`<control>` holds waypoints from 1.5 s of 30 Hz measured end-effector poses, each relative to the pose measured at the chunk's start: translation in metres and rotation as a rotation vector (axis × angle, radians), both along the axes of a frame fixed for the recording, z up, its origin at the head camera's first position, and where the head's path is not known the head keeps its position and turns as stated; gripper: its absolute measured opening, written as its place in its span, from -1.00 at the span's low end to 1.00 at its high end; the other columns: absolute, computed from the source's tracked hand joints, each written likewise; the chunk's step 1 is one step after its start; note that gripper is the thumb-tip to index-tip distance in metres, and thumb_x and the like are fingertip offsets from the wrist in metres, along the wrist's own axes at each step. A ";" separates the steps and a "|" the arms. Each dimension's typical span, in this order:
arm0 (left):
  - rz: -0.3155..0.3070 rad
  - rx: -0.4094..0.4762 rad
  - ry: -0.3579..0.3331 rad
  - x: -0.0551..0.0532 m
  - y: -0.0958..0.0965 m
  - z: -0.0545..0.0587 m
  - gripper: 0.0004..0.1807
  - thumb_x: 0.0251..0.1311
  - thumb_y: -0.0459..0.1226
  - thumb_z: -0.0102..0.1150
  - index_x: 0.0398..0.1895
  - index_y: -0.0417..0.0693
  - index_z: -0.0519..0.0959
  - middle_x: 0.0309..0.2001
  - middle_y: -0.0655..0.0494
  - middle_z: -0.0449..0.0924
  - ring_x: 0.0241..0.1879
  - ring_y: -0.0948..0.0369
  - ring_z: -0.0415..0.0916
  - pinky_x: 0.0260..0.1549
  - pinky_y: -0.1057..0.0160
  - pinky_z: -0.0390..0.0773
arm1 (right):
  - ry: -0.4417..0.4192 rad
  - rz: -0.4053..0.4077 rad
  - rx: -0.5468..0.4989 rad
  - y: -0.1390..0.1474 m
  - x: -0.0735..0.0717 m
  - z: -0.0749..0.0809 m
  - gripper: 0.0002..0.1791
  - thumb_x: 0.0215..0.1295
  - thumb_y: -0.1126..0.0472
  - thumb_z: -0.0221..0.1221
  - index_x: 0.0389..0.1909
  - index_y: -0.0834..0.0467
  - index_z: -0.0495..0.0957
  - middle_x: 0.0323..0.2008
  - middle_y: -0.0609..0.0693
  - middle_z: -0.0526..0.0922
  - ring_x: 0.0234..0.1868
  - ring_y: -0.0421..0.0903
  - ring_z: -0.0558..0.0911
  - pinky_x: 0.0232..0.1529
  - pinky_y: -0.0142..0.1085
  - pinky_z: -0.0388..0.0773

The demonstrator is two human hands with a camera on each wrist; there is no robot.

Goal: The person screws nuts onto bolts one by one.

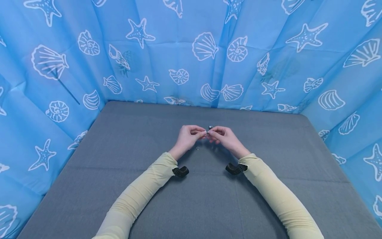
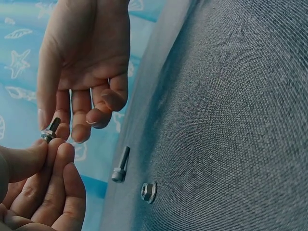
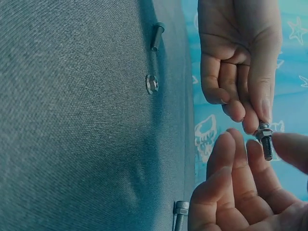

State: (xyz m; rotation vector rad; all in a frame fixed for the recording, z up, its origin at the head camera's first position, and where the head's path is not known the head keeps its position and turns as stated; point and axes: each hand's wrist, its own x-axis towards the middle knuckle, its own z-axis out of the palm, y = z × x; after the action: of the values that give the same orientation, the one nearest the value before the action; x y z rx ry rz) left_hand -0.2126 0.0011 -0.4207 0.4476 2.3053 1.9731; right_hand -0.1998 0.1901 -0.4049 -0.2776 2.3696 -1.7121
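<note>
Over the far middle of the table my left hand (image 1: 188,137) and right hand (image 1: 225,137) meet fingertip to fingertip at a small metal bolt (image 3: 268,149). In the right wrist view, the left thumb and fingertips pinch the bolt at its upper end, and its threaded shank points toward the right hand. A flanged nut (image 3: 264,134) sits around the shank close to the left fingertips. The right thumb (image 3: 291,149) and forefinger are at either side of the nut, with the other right fingers loosely curled. The far end of the bolt is covered by the left fingertips.
A loose flanged nut (image 2: 148,192) lies on the grey cloth table (image 1: 209,199) just below the hands. One socket-head bolt (image 2: 121,166) lies beyond the right hand, another bolt (image 3: 157,36) near the left. Blue shell-print curtains (image 1: 179,49) surround the table.
</note>
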 end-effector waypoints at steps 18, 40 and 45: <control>0.006 0.008 -0.007 -0.001 0.001 -0.001 -0.88 0.21 -0.34 0.26 -0.26 -0.22 0.69 -0.38 0.04 0.71 -0.35 0.22 0.67 -0.30 0.25 0.65 | 0.030 -0.013 -0.012 -0.002 0.001 -0.002 -0.73 0.39 0.16 0.14 -0.08 0.30 0.53 -0.20 0.26 0.65 -0.23 0.09 0.64 -0.20 -0.03 0.54; 0.007 0.022 -0.002 0.000 0.000 0.001 -0.86 0.24 -0.37 0.22 -0.21 -0.26 0.68 -0.35 0.01 0.71 -0.33 0.21 0.67 -0.26 0.18 0.65 | 0.081 -0.038 -0.019 -0.005 0.001 -0.006 -0.73 0.39 0.16 0.15 -0.10 0.31 0.55 -0.25 0.21 0.67 -0.28 0.11 0.65 -0.33 -0.12 0.54; 0.003 0.060 -0.004 -0.001 0.000 0.001 -0.85 0.23 -0.38 0.22 -0.22 -0.30 0.67 -0.37 -0.04 0.70 -0.34 0.17 0.68 -0.22 0.04 0.64 | 0.098 -0.039 -0.047 -0.005 0.000 -0.004 -0.76 0.34 0.25 0.19 -0.08 0.33 0.52 -0.26 0.21 0.66 -0.25 0.18 0.64 -0.33 -0.14 0.55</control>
State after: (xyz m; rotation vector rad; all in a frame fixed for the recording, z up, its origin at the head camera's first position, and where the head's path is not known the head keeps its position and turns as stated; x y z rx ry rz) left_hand -0.2131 0.0016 -0.4194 0.4447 2.2508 2.0475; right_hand -0.1994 0.1853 -0.4094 -0.3327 2.4212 -1.8131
